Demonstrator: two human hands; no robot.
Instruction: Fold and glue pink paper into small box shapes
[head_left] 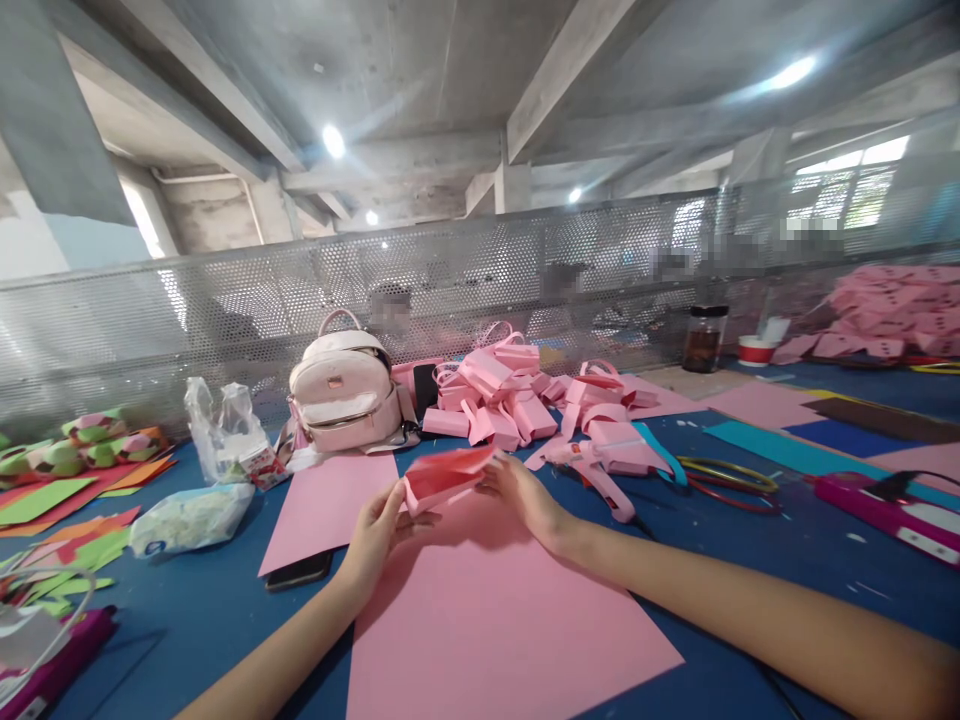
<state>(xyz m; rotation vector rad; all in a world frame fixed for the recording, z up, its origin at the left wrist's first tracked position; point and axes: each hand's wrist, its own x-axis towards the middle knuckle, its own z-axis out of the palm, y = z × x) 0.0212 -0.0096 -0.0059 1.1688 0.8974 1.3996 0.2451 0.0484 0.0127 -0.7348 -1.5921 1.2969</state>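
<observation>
A folded pink foam-sheet box [448,478] with an open top is held up between both hands. My left hand [381,522] pinches its left end, thumb on the near side. At its far right end, my right hand [523,497] is closed on the rim, with some fingers hidden behind the wall. Beneath the hands lies a large pink sheet [495,620] on the blue table [720,580]. Just right of my right hand rests a pink hot glue gun [592,475]. Behind it is a heap of pink boxes with strap handles [502,385].
A white backpack [345,390], a plastic bag [229,435] and a tissue pack [191,520] stand left. A phone [300,572] lies partly under another pink sheet [322,505]. Coiled yellow tubing [727,475] and a magenta power strip [892,515] lie right. A perforated metal screen [465,270] runs behind.
</observation>
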